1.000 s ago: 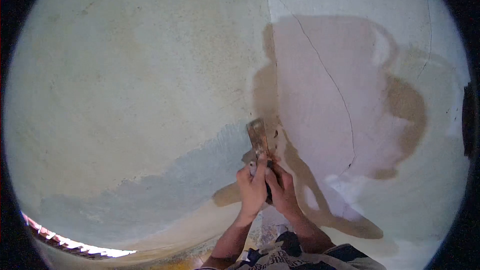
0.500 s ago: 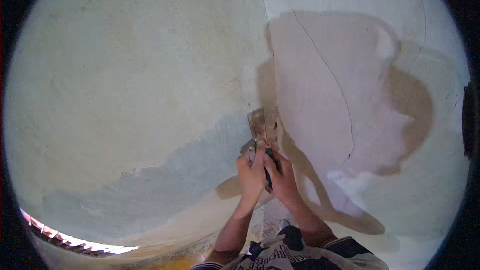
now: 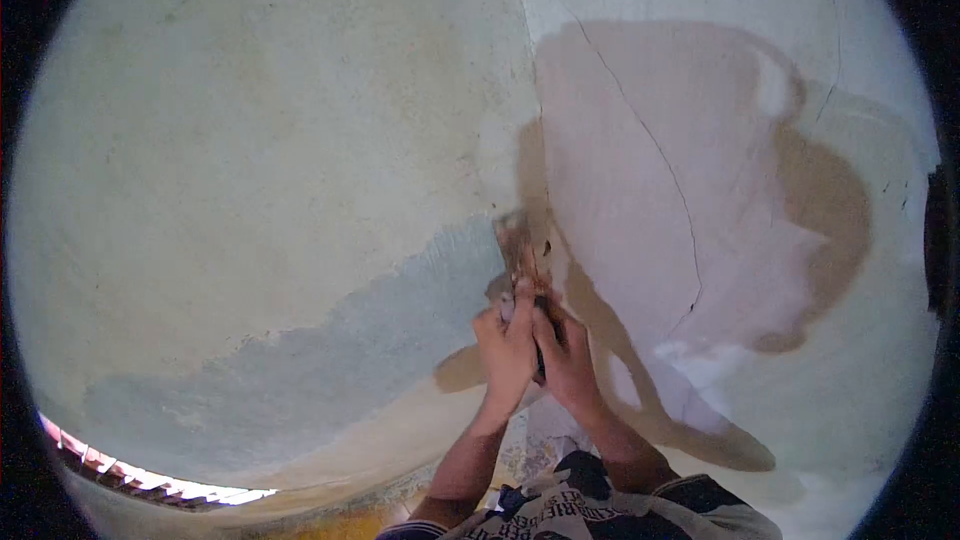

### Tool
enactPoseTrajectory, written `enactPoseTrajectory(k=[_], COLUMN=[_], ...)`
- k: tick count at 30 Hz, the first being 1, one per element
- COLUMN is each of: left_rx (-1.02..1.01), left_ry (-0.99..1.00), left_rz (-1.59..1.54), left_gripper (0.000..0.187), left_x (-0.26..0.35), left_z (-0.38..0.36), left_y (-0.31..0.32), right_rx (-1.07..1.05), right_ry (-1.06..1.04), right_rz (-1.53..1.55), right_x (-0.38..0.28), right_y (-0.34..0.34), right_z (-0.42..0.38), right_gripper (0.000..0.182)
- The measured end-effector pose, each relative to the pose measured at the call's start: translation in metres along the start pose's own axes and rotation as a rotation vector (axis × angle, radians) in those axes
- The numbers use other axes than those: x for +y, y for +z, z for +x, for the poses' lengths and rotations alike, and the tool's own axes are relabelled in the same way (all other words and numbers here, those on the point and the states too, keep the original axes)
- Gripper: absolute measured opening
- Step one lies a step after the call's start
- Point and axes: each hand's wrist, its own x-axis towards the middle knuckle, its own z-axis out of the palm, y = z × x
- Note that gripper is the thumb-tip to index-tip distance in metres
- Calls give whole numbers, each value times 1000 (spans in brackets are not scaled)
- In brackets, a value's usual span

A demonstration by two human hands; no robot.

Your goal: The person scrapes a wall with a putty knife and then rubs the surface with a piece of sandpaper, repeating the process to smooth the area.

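Observation:
Both of my hands grip one scraper (image 3: pixel 514 240), its flat, stained blade pointing up against the wall just left of the corner line. My left hand (image 3: pixel 505 345) wraps the handle from the left, its thumb lying up along the tool. From the right, my right hand (image 3: pixel 567 352) closes round the dark handle. Most of the handle is hidden by my fingers. Left of the blade, a grey-blue scraped band (image 3: pixel 330 370) runs down the wall below the yellowish-green coating (image 3: pixel 280 140). The blade's edge is at the upper right end of this band.
To the right, a paler wall (image 3: pixel 640 240) carries a long crack and my large shadow. A bright slatted opening (image 3: pixel 170 488) shows at lower left. A dark object (image 3: pixel 938 240) stands at the far right edge. Yellowish flooring (image 3: pixel 370 523) appears at the bottom.
The scraper blade has shifted very slightly upward along the wall, still held in both hands. The view has moved a little; otherwise the scene looks the same.

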Motion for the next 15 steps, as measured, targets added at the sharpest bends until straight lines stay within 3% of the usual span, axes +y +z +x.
enactPoseTrajectory(k=[5,10,15], left_rx=[12,-6,-7], left_ry=[20,-62,-72], left_rz=[-46,-75,-107], left_gripper=[32,33,33], left_x=[-26,4,-11], left_z=[-1,-4,-2], left_y=[7,10,14], right_rx=[-27,-35,-46], right_ry=[82,130,167], right_rz=[-15,40,32], right_x=[5,13,7], right_y=[-6,-9,-11], right_z=[2,1,4], right_gripper=[42,39,37])
